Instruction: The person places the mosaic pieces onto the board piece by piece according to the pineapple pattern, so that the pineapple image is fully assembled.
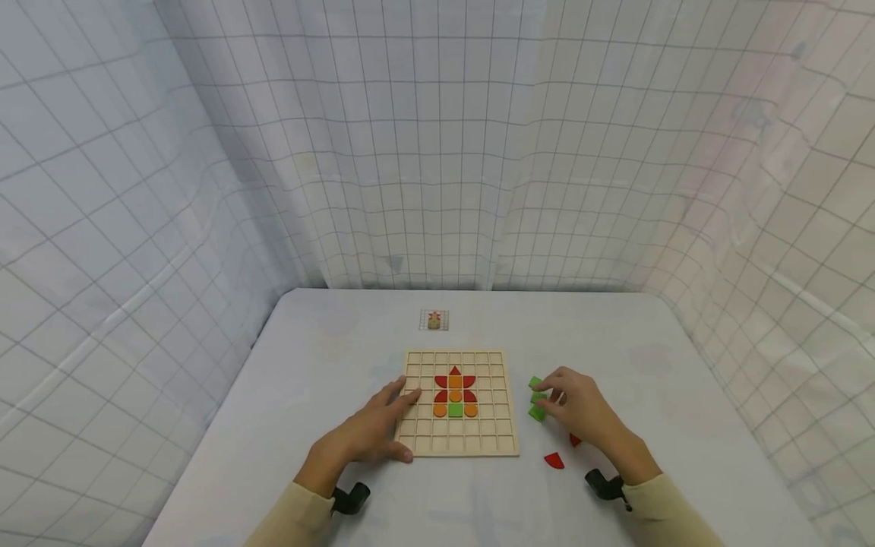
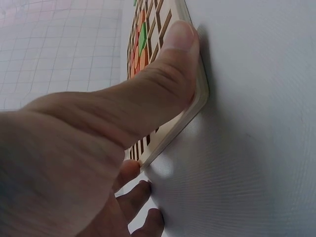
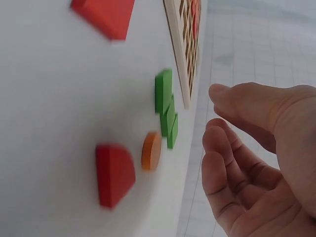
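A pale wooden grid board (image 1: 506, 448) lies flat on the table. Set in its middle cells are red pieces (image 1: 455, 371), orange pieces (image 1: 440, 410) and a green square (image 1: 455, 410). My left hand (image 1: 369, 433) rests against the board's left side, thumb on the near corner and fingers spread along the edge. Right of the board, my right hand (image 1: 577, 406) hovers over three loose green squares (image 3: 163, 94), its fingers loosely bent with nothing between them. An orange disc (image 3: 154, 151) lies close to the squares, hidden by the hand in the head view.
Two loose red quarter-round pieces (image 1: 554, 460) lie on the table near my right wrist. Behind the board is a small printed card (image 1: 434, 320) with a coloured pattern on a grid. White grid-patterned curtains (image 1: 437, 152) surround the white table (image 1: 328, 327).
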A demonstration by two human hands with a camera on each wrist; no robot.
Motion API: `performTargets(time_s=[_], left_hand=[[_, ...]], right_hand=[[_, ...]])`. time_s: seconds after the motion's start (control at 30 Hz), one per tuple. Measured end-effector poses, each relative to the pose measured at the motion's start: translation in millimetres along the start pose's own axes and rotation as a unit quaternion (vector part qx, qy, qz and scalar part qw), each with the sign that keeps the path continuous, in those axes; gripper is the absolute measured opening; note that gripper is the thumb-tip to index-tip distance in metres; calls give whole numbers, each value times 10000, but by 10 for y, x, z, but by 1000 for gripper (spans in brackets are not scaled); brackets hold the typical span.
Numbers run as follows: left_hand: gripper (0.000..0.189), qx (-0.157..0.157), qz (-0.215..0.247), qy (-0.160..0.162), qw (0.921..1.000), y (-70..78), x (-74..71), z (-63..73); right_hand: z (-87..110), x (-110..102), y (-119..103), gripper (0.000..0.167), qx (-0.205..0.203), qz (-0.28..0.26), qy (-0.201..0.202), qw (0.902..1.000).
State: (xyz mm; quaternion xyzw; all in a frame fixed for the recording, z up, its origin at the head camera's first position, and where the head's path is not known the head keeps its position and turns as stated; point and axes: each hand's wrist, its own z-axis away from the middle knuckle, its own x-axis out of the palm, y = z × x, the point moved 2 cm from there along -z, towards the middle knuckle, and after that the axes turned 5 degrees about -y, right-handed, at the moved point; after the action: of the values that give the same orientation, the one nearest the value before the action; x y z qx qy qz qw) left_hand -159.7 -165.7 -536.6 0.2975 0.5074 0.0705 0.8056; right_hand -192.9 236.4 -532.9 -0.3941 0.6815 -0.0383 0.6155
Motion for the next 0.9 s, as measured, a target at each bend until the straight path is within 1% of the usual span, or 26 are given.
performTargets(time_s=[0.13,0.23,0.47,0.6,0.73,0.9], left_hand=[[115,33,19,28,10000,4,-37,9],[115,34,67,33,10000,5,-49,17],[114,74,164,-2,9998,20,-33,32],[114,132,189,-10,9997,17,-11,32],[115,149,171,20,9997,0,2,33],[115,122,113,25,9999,-24,1,34]], right_hand=[[55,-109,92,27,383,11,-94,9992],[87,-144,145,29,653,79,-238,9975],[168,-120,228,28,982,211,-636,9929],[210,-95,240,24,1187,128,-780,9898],[226,-61,252,21,1261,-5,-845,9884],[215,-30,266,19,1250,1,-862,9884]])
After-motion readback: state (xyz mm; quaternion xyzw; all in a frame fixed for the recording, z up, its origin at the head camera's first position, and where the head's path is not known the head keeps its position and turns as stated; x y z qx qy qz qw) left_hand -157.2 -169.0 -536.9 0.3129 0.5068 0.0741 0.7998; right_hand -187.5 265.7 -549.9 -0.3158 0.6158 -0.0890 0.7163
